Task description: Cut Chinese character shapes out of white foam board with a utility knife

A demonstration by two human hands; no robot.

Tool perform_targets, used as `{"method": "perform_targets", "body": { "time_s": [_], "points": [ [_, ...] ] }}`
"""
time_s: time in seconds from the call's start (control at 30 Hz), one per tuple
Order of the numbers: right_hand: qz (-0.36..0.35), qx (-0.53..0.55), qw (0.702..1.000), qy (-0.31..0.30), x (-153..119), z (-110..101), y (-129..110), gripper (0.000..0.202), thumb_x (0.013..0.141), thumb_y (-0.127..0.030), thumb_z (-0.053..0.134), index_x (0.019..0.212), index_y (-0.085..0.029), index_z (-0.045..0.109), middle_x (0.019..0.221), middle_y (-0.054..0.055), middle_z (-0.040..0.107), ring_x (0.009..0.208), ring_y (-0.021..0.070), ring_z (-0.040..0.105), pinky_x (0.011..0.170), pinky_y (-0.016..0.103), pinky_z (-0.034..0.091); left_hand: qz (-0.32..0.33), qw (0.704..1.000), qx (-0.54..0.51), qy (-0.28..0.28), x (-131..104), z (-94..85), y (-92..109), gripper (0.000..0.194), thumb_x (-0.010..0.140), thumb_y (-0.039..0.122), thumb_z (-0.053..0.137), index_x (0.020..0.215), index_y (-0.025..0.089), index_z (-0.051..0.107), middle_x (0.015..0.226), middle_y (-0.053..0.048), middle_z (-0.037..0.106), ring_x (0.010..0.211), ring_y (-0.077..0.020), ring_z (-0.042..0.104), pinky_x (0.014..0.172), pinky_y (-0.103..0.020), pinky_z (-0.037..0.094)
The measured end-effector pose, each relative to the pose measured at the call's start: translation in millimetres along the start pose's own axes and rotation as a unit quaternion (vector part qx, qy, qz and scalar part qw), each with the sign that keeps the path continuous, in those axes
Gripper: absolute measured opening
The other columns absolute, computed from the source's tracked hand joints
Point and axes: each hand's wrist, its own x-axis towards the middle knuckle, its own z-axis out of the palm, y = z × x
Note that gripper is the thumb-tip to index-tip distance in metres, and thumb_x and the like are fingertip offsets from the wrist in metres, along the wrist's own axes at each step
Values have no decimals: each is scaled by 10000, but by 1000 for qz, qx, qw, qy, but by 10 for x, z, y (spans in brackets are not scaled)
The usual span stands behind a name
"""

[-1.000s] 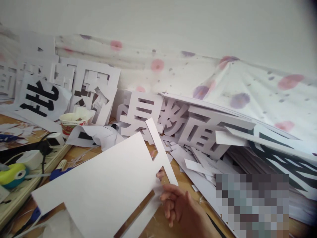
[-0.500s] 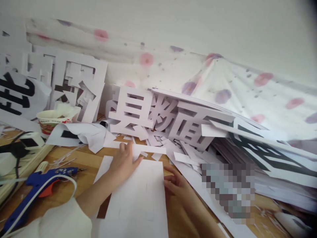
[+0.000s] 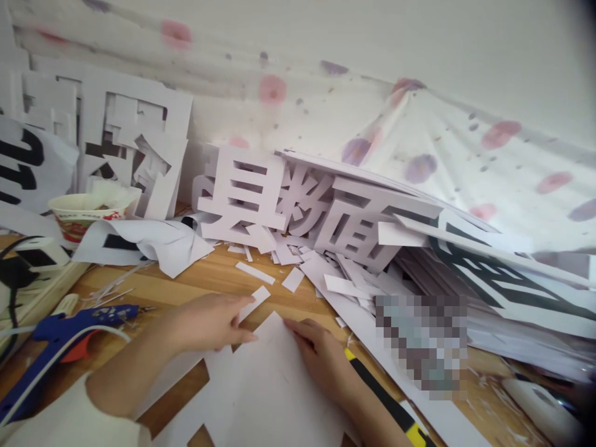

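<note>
A white sheet point(image 3: 274, 379) lies in front of me, one corner pointing away, its left side stepped with cut notches. My right hand point(image 3: 321, 357) grips its right edge close to that corner, thumb on top. My left hand point(image 3: 212, 320) hovers at the corner's left side with thumb and index finger apart. The index fingertip overlaps a small white strip point(image 3: 257, 301); whether it touches the strip I cannot tell. Beyond the hands lie two loose white pieces, a narrow strip point(image 3: 255, 273) and a short rectangle point(image 3: 292, 280). A yellow-and-black cutter knife point(image 3: 379, 391) lies beside my right forearm.
On the left, a blue glue gun point(image 3: 79, 323) with its cable lies near a paper bowl point(image 3: 77, 217). Cut-out white characters point(image 3: 244, 192) lean along the back. Paper scraps and a stack of boards point(image 3: 493, 316) fill the right, with a white mouse point(image 3: 535, 403) at the edge.
The white sheet has turned so a corner points away. My left hand moved nearer and left the long strip, which is gone from its place. My right hand took the sheet's edge; the knife came into view.
</note>
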Motion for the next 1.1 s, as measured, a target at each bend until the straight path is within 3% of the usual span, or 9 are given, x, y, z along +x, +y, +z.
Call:
{"method": "perform_targets", "body": {
  "time_s": [0.1, 0.23, 0.3, 0.4, 0.57, 0.67, 0.83, 0.93, 1.1],
  "points": [
    [-13, -46, 999, 7, 11, -4, -30, 329, 814, -196, 449, 1072, -251, 644, 944, 36, 621, 918, 193, 546, 812, 315, 402, 41, 997, 35, 49, 88, 149, 37, 528, 777, 470, 516, 1262, 273, 455, 1106, -61, 601, 971, -264, 591, 757, -339, 455],
    [26, -110, 993, 39, -40, -241, 14, 290, 823, -264, 456, 1047, -213, 633, 1016, 74, 591, 934, 222, 537, 788, 353, 414, 110, 992, 59, 13, 162, 370, 70, 810, 675, 548, 615, 1363, 250, 309, 1471, -84, 220, 1329, -305, 213, 1008, -423, 306],
    [63, -141, 987, 52, -148, -409, 85, 275, 828, -296, 445, 1002, -190, 630, 983, 94, 595, 846, 229, 562, 747, 384, 426, 123, 989, 76, -36, 177, 448, 51, 951, 644, 627, 599, 1396, 173, 235, 1488, -129, 112, 1359, -298, 70, 1077, -461, 153],
    [98, -185, 976, 52, -401, -580, 297, 273, 754, -337, 547, 965, -183, 625, 922, 106, 606, 872, 286, 560, 750, 441, 424, 106, 988, 87, -70, 207, 514, 1, 1030, 641, 687, 551, 1408, 106, 182, 1475, -167, 61, 1359, -290, 19, 1090, -473, 48],
    [89, -271, 955, 78, -808, -535, 702, 436, 783, -485, 488, 1104, -194, 535, 1024, 113, 587, 941, 287, 566, 793, 446, 443, 81, 993, 90, -19, 310, 567, -98, 1045, 651, 723, 506, 1404, 76, 181, 1472, -162, 24, 1358, -281, -24, 1095, -468, 27],
    [72, -282, 954, 71, -904, -472, 762, 471, 811, -487, 444, 1175, -191, 484, 1064, 127, 575, 951, 279, 577, 777, 433, 470, 104, 990, 92, -7, 354, 595, -153, 1026, 671, 741, 457, 1413, 103, 149, 1475, -137, 15, 1361, -265, -12, 1094, -470, 2],
    [67, -271, 958, 59, -824, -504, 570, 461, 858, -415, 320, 1195, -144, 481, 1013, 159, 594, 897, 290, 602, 736, 449, 485, 119, 988, 96, 1, 356, 615, -180, 1027, 668, 762, 423, 1416, 120, 136, 1473, -134, 32, 1362, -264, 9, 1092, -471, 6],
    [54, -219, 973, 58, -705, -480, 333, 476, 890, -400, 241, 1211, -131, 468, 1123, 178, 576, 1007, 280, 570, 824, 434, 454, 115, 989, 97, 3, 347, 607, -164, 1032, 655, 771, 425, 1410, 113, 175, 1468, -147, 63, 1360, -274, 34, 1093, -459, 14],
    [60, -143, 984, -89, -466, -296, -59, 455, 891, -307, 272, 1294, -141, 403, 1121, 141, 610, 975, 262, 594, 807, 399, 455, 109, 989, 103, -8, 344, 583, -128, 1047, 646, 774, 430, 1402, 89, 197, 1463, -162, 69, 1359, -281, 35, 1090, -468, 13]
  ]
}}
